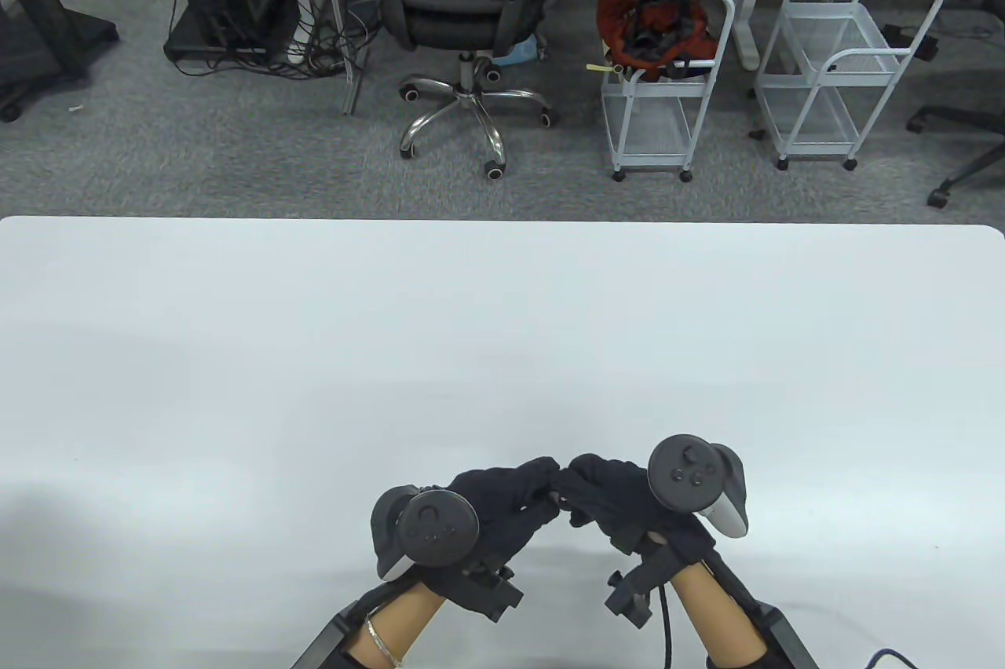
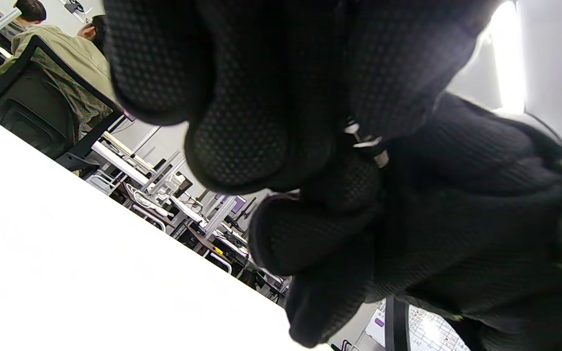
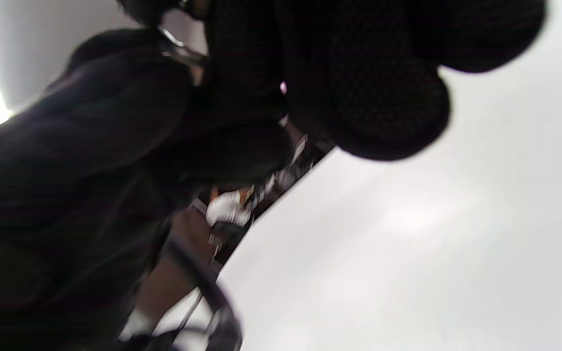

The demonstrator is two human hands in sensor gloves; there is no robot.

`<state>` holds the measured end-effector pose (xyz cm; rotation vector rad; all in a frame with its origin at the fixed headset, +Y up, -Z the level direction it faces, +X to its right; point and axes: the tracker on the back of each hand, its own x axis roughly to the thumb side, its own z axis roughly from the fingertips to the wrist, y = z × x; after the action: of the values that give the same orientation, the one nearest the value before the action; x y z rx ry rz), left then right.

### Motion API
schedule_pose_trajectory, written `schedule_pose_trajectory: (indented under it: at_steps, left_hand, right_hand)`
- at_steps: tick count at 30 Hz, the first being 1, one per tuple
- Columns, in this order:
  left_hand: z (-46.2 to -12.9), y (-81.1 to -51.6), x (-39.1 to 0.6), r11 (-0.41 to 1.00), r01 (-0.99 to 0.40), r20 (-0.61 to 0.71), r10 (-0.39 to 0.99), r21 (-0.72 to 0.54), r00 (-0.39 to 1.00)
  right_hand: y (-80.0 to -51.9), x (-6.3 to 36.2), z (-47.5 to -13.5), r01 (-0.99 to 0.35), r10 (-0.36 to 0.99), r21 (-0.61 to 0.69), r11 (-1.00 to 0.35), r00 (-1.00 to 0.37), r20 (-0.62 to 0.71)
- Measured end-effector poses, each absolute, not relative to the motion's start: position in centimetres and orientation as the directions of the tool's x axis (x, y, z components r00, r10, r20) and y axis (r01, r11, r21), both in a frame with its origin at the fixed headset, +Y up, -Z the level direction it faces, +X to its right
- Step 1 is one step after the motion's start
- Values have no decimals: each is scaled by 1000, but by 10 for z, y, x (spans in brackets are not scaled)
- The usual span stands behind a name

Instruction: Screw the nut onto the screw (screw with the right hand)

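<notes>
Both gloved hands meet fingertip to fingertip above the near middle of the white table (image 1: 502, 323). In the left wrist view a small silver screw with a nut on it (image 2: 366, 144) shows between the fingers. My left hand (image 1: 544, 482) pinches one end of it, and my right hand (image 1: 575, 474) pinches the other end, at the nut. In the table view the fingers hide the metal parts. The left wrist view shows my left fingers (image 2: 261, 97) above and the right hand (image 2: 456, 219) at the right. The right wrist view is blurred, showing only my right fingers (image 3: 373, 97) and the left hand (image 3: 90, 146).
Beyond the table's far edge, an office chair (image 1: 467, 1) and two white wire carts (image 1: 667, 80) (image 1: 844, 64) stand on grey carpet. The black trackers (image 1: 430, 528) (image 1: 691, 473) sit on the backs of my hands.
</notes>
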<state>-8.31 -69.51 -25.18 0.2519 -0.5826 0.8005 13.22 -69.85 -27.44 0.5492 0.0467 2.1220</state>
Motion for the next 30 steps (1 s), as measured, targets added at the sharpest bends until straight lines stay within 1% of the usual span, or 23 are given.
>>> schedule_pose_trajectory:
  at_steps: [1,2,4,5,6,8,9,10,11,13,14,15,18,19,20,22,24,25,26,28,29,30]
  left_hand:
    - [-252,-695,-83,675,-738,576,606,-7,549]
    - [-252,-695,-83,675,-737,575,606,-7,549]
    - [-252,-694,-84,680,-733,574,594,15,563]
    - [-252,-694,-85,680,-733,575,590,24,566]
    - [-251,-694,-84,679,-734,577,593,16,561]
    - [-250,-693,-83,672,-740,585,598,6,548]
    - [-250,-693,-82,673,-740,587,598,3,546]
    - [-249,-694,-81,677,-736,587,593,7,552]
    - [-249,-694,-82,683,-730,590,586,10,556]
    - [-250,-693,-83,688,-725,586,577,27,569]
    - [-250,-692,-84,688,-725,586,570,42,575]
    - [-250,-692,-83,688,-725,588,573,34,570]
    - [-248,-693,-81,679,-734,595,581,24,556]
    - [-248,-693,-81,678,-735,591,585,19,555]
    - [-248,-693,-81,679,-734,591,584,19,556]
    - [-248,-693,-82,684,-728,587,575,37,570]
    - [-248,-691,-83,686,-726,587,569,46,575]
    - [-248,-691,-83,685,-727,587,572,41,572]
    - [-247,-691,-83,680,-732,586,579,36,566]
    - [-248,-692,-82,671,-741,583,593,25,556]
    - [-248,-692,-83,670,-742,581,595,24,555]
    - [-249,-692,-83,671,-741,580,596,22,556]
  right_hand:
    - [-699,132,-274,-783,799,234,-577,-480,362]
    - [-698,132,-274,-770,801,270,-579,-476,363]
    - [-698,133,-276,-725,821,397,-563,-436,368]
    - [-699,133,-276,-715,832,431,-550,-428,353]
    - [-699,133,-275,-719,834,427,-548,-436,337]
    - [-700,133,-274,-784,809,262,-562,-457,368]
    - [-700,132,-273,-798,807,224,-559,-463,366]
    - [-700,132,-272,-795,807,228,-562,-467,363]
    - [-700,132,-273,-780,805,259,-570,-466,368]
    - [-699,133,-275,-733,815,375,-567,-435,383]
    - [-699,132,-275,-709,831,440,-551,-422,361]
    - [-699,133,-274,-708,833,442,-551,-431,347]
    - [-699,132,-272,-790,805,240,-564,-460,375]
    - [-699,132,-272,-789,799,226,-571,-471,375]
    - [-699,132,-272,-777,796,248,-578,-472,378]
    - [-698,133,-274,-736,813,366,-570,-437,385]
    - [-699,132,-275,-706,835,451,-546,-418,358]
    - [-699,132,-275,-714,833,435,-548,-419,362]
    - [-700,131,-275,-747,818,359,-560,-430,381]
    - [-700,131,-273,-790,812,258,-555,-447,376]
    - [-699,130,-273,-788,809,257,-559,-452,375]
    - [-698,130,-273,-760,799,290,-581,-465,383]
